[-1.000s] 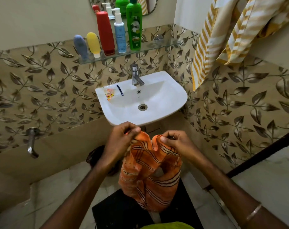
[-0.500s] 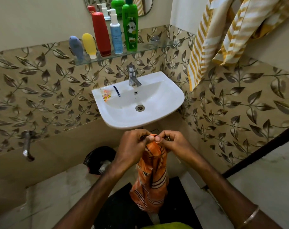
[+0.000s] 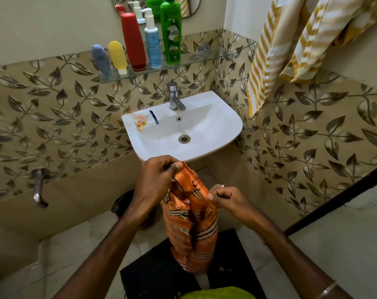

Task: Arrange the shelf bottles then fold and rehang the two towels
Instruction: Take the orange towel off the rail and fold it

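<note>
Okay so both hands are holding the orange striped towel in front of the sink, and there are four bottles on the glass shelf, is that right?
Not quite: the head view shows five bottles on the glass shelf, not four. The rest holds: the left hand and right hand both hold the orange striped towel before the sink.

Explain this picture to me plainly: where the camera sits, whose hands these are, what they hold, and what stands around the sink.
There is no machine here. The camera is worn on a person's head and looks down at their own bare hands. The left hand pinches the top of an orange striped towel; the right hand grips its side lower down, so it hangs folded over the floor. Ahead is a white sink with a small packet on its rim. Above, a glass shelf holds five bottles in a row. A yellow striped towel hangs on the right wall.
</note>
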`<move>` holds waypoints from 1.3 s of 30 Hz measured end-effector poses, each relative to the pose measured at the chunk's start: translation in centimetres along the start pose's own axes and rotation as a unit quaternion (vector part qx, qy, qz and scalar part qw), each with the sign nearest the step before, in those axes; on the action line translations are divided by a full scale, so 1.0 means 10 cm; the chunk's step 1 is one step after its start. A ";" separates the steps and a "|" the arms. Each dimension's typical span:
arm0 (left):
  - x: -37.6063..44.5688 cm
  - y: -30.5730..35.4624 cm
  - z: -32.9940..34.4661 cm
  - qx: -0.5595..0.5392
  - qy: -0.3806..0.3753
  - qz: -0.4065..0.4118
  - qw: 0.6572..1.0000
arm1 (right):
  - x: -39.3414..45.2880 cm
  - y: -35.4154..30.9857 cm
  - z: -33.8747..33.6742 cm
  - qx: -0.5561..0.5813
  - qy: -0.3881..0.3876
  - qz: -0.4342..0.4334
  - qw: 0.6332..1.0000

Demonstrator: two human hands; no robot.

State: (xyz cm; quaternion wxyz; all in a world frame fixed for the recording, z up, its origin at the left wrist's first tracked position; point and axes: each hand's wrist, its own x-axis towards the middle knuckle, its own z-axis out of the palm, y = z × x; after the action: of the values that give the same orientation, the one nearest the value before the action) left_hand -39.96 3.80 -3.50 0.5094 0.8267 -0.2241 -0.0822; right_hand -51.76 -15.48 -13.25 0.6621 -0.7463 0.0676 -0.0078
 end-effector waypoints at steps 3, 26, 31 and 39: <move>0.03 -0.04 -0.06 0.009 0.015 -0.008 1.000 | 0.00 0.00 -0.03 0.001 -0.009 0.002 1.000; 0.13 -0.34 -0.29 0.031 0.068 -0.054 0.996 | -0.08 -0.02 -0.27 0.029 0.031 0.136 0.990; 0.11 -0.35 -0.24 0.096 0.052 -0.037 0.993 | -0.03 -0.13 -0.24 0.047 0.051 0.107 0.992; -0.07 -0.25 0.13 0.065 -0.168 0.030 0.983 | 0.08 -0.31 -0.02 0.013 0.014 -0.003 1.000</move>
State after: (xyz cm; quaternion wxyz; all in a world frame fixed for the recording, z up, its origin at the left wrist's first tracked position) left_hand -40.32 3.95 -6.35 0.4116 0.8257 -0.3359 -0.1898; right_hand -50.73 -15.37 -10.27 0.6708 -0.7376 0.0749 -0.0210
